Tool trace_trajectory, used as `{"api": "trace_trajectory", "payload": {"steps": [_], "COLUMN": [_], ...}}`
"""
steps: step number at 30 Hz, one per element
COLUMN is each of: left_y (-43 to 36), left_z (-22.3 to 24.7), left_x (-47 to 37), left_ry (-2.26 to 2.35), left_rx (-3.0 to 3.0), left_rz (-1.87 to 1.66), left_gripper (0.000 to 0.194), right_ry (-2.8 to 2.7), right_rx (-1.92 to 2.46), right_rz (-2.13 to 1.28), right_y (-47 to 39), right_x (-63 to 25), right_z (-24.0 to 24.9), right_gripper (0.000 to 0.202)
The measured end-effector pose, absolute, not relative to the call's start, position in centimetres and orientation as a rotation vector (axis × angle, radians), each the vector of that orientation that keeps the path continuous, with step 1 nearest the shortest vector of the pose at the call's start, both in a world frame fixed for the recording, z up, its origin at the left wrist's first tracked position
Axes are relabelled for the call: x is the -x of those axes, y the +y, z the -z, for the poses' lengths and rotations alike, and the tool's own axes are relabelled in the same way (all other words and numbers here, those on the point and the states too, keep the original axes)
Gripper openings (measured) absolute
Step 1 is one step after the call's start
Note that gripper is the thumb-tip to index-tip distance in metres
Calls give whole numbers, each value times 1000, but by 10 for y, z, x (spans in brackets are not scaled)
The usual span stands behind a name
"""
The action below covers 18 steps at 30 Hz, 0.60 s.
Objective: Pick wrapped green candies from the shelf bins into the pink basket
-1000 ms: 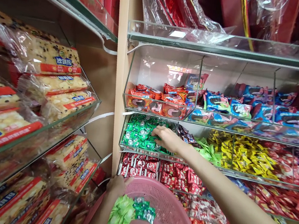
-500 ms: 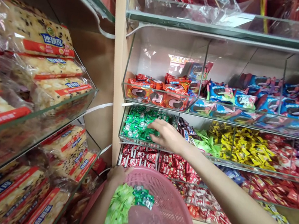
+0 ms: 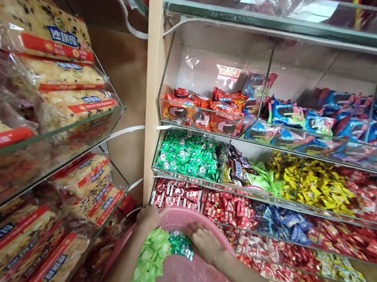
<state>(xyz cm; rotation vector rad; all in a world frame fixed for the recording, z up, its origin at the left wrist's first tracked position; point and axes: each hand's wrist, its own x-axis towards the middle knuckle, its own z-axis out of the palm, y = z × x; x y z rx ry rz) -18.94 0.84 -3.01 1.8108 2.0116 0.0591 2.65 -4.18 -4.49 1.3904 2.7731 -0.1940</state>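
Though green candies illegible, "沙琪玛" packs.

Left of the wooden post, packaged snack bars lie stacked on glass shelves. Right of the post, orange packs sit close, blue packs and yellow sweets farther off.

Sweet shop, apparently: glass-fronted shelves, divided bins of loose wrapped sweets, stacked packaged snack bars.
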Motion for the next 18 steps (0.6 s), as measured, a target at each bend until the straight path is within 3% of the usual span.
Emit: {"api": "trace_trajectory", "payload": {"steps": [7, 18], "left_y": [9, 6], "left_z": [29, 24], "left_x": [189, 188], "left_ry": [2014, 2012], "left_rx": [-1811, -1826], "left_rz": [-34, -24], "left_gripper": [75, 77], "right_ry": [2609, 2510], "right_rx": [-1510, -1549], "right_rz": [-138, 199], "right_y": [-40, -54], "right_x": [-17, -18], "right_z": [88, 55], "right_gripper": [44, 54]}}
